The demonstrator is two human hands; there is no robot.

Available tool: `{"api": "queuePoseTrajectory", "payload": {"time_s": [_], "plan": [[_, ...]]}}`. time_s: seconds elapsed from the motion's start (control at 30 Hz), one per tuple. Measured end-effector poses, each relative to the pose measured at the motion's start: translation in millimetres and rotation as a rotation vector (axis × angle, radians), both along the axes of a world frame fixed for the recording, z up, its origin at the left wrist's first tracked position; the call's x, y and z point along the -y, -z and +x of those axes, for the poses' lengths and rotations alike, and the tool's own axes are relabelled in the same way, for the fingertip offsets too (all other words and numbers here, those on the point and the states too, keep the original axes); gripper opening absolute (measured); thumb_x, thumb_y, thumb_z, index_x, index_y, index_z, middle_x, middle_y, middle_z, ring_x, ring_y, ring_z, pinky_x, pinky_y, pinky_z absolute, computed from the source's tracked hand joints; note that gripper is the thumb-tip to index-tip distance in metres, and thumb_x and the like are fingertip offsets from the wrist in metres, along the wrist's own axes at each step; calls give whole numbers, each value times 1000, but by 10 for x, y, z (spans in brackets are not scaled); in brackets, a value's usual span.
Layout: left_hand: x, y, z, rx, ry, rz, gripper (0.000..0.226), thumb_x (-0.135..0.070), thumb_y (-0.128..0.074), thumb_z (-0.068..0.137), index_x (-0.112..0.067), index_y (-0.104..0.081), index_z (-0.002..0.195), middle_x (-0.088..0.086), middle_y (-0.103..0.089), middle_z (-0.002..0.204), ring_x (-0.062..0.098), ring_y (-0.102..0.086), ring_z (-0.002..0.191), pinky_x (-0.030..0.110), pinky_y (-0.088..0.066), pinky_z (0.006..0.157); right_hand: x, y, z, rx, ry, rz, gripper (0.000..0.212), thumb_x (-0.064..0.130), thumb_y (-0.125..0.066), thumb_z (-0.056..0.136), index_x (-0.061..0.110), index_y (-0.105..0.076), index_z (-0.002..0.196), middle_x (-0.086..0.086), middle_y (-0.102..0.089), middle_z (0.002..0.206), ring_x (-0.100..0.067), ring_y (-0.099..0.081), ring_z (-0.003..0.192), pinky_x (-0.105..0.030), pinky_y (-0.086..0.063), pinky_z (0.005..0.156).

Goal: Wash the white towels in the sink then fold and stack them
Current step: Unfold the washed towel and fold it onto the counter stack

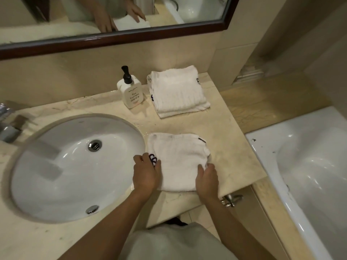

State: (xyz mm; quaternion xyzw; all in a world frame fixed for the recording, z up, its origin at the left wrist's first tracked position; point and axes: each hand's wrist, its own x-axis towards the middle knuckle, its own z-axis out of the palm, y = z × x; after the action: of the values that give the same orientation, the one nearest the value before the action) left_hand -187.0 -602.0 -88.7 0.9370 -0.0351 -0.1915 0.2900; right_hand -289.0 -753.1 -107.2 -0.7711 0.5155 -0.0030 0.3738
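A folded white towel (178,158) lies on the marble counter (231,147) just right of the sink (75,166). My left hand (146,171) grips its near left edge, where a dark printed mark shows. On its near right corner rests my right hand (207,179), fingers curled over the cloth. A stack of folded white towels (178,91) sits at the back of the counter, against the wall. The oval white sink is empty and no water runs.
A white pump bottle (131,91) stands left of the towel stack. The metal tap (9,126) is at the far left. A white bathtub (309,175) lies to the right, below the counter edge. A dark-framed mirror (112,38) hangs above.
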Motion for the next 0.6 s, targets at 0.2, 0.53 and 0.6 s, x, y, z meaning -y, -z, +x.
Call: {"api": "queuePoseTrajectory", "payload": {"time_s": [0.2, 0.53, 0.6], "plan": [[76, -92, 325, -488, -243, -394, 45, -53, -69, 85, -10, -56, 78, 5, -63, 80, 24, -64, 76, 33, -48, 69, 371, -248, 162, 190, 128, 424, 39, 47, -67, 92, 10, -62, 105, -6, -68, 101, -24, -66, 95, -37, -53, 84], [114, -523, 708, -683, -238, -929, 21, -19, -63, 96, -14, -67, 116, 10, -75, 108, 31, -72, 99, 46, -60, 80, 635, -652, 569, 550, 64, 723, 25, 29, -67, 96, 24, -66, 120, 4, -76, 111, -14, -73, 101, -35, -61, 80], [227, -645, 871, -672, -244, -1003, 21, -15, -61, 96, -14, -66, 116, 11, -75, 108, 32, -72, 99, 46, -60, 79, 836, -795, 786, 593, 12, 719, 22, 26, -64, 98, 25, -65, 120, 9, -77, 105, -9, -73, 95, -25, -59, 68]]}}
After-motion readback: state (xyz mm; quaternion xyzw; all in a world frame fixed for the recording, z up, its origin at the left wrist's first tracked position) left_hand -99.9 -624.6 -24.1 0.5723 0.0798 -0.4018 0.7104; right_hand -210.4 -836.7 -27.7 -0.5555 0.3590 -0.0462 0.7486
